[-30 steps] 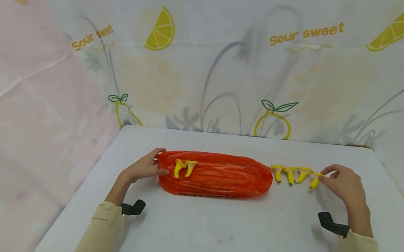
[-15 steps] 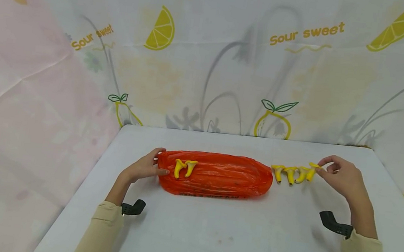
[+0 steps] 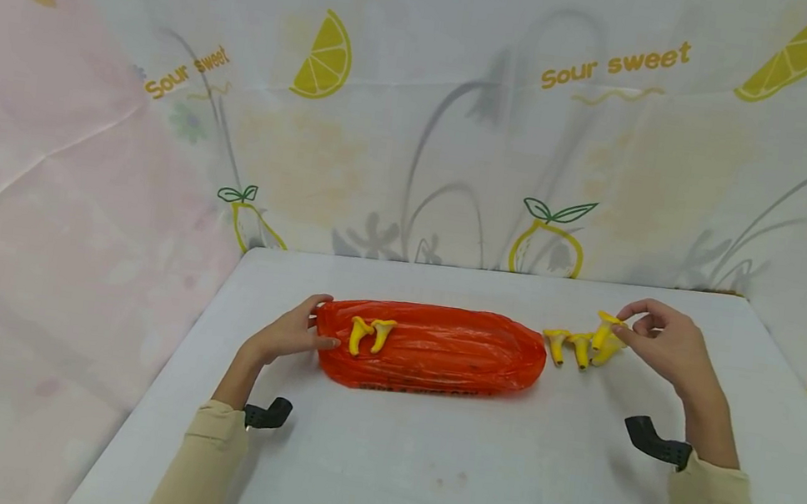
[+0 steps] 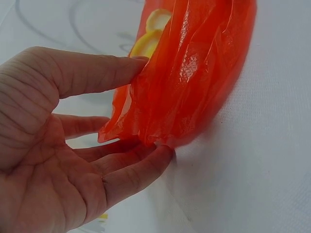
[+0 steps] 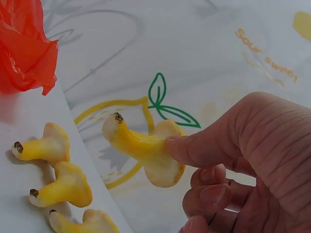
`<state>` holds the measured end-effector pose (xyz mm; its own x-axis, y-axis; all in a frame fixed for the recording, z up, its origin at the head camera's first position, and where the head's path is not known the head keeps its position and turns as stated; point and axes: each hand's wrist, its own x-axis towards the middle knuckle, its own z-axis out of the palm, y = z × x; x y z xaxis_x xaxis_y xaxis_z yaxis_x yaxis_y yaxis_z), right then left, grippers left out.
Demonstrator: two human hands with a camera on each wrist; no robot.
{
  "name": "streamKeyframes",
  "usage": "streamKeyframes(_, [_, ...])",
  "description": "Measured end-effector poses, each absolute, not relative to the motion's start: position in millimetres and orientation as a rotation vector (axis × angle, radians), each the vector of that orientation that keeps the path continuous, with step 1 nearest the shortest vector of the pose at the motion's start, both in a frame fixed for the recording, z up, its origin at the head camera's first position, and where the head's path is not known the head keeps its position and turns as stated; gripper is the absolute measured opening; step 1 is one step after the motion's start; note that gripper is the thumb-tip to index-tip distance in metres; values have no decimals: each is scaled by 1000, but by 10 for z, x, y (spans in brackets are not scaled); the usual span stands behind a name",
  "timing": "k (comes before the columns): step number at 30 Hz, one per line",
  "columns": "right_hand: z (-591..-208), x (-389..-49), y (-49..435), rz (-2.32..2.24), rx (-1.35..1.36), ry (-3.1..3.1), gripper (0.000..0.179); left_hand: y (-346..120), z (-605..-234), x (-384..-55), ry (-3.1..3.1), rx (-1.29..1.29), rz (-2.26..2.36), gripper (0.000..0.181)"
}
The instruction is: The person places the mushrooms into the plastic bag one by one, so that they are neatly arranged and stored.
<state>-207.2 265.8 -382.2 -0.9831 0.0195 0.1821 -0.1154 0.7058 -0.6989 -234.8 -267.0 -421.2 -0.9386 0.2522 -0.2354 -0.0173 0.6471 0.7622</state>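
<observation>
A long red plastic bag (image 3: 448, 350), wrapped flat over something I cannot make out, lies across the table. My left hand (image 3: 285, 335) grips its left end, thumb on top and fingers underneath, as the left wrist view shows. Two yellow chanterelle mushrooms (image 3: 381, 335) rest on the bag near that thumb. In my right hand (image 3: 667, 345), a yellow chanterelle (image 5: 146, 150) is pinched by its cap between thumb and fingers, raised off the table. Below and beside it, several more chanterelles (image 5: 65, 189) lie in a row to the right of the bag.
The white table (image 3: 422, 473) stretches in front of the bag towards me. Behind it hangs a white cloth (image 3: 403, 134) printed with lemons and lettering. Black camera mounts (image 3: 655, 443) stick out from both wrists.
My right hand has picked the rightmost chanterelle up from the table and carried it up and to the left, over the row. The left hand stays on the bag.
</observation>
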Motion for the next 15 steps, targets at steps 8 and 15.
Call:
streamKeyframes(8, [-3814, -2124, 2531, 1194, 89, -2745, 26, -2677, -4226, -2362, 2556, 175, 1160, 83])
streamKeyframes(15, [-3794, -2174, 2407, 1242, 130, -2757, 27, -2677, -4229, -2363, 2553, 176, 1167, 82])
